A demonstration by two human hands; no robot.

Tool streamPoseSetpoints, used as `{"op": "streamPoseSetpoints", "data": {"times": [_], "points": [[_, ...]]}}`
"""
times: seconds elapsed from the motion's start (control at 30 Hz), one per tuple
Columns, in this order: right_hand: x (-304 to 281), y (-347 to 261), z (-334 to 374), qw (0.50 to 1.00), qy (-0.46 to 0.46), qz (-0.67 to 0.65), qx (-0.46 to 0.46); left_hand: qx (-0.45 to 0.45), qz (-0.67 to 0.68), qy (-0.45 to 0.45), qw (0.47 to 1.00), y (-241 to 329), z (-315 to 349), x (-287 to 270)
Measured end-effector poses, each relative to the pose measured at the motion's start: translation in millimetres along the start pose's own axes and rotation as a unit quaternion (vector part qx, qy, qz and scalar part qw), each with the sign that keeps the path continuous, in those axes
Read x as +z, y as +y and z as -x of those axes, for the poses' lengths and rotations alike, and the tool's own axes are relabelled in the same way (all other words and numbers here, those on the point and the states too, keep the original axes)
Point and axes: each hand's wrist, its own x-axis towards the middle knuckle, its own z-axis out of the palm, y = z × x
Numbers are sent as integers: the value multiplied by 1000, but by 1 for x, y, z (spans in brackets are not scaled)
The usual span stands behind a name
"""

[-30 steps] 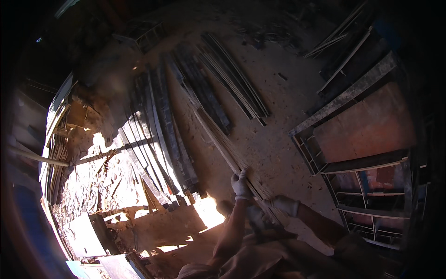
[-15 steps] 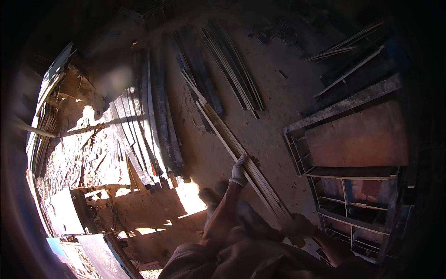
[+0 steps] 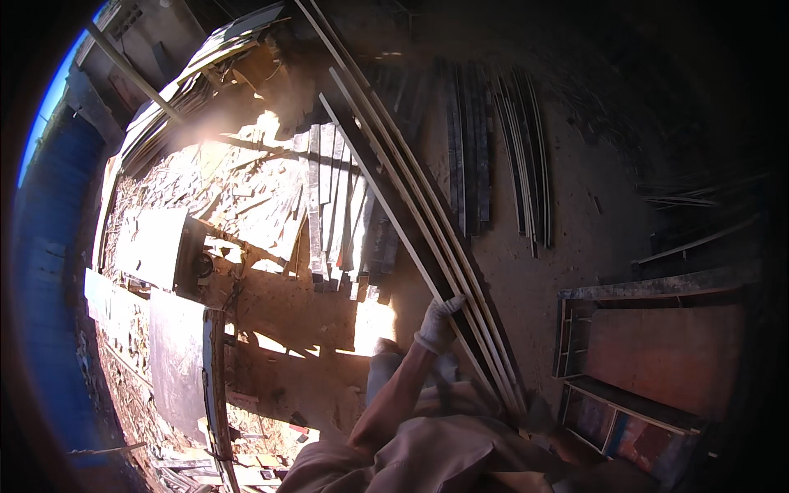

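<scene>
A bundle of long, narrow wooden boards [image 3: 438, 246] with pale edges and dark faces runs diagonally from my body toward the upper left. My left hand [image 3: 440, 322], in a light glove, is closed around the boards partway along them. Down by their near end is my right hand [image 3: 540, 415], deep in shadow. It seems to hold that end, though its fingers are hard to make out. The boards are slightly fanned apart beyond my left hand, and their far ends reach the top of the view.
Rows of boards lie on the ground, some sunlit [image 3: 329, 197], others dark [image 3: 470, 156] or thin [image 3: 522, 164]. Wood scraps [image 3: 238, 181] litter the left. A reddish panel in a frame [image 3: 666, 357] stands at right. Pale panels [image 3: 177, 353] and a blue wall [image 3: 53, 304] are farther left.
The view has swung left, bringing the blue wall into sight. The boards' far ends have come up, and the boards now show spread apart. Both hands remain along the bundle.
</scene>
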Motion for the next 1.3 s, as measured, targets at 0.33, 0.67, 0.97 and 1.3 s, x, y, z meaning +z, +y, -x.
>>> {"op": "streamPoseSetpoints", "data": {"times": [0.33,0.67,0.97,1.3], "points": [[63,-54,-135,935,-43,288,-203,294,-54,59,952,148,137,-51],[212,-299,-236,787,-215,423,-394,498,100,287,812,296,314,-154],[397,-491,-339,450,-115,490,-738,630,299,358,621,406,385,-330],[688,-646,-434,353,-155,544,-745,499,288,606,549,485,517,-415]]}}
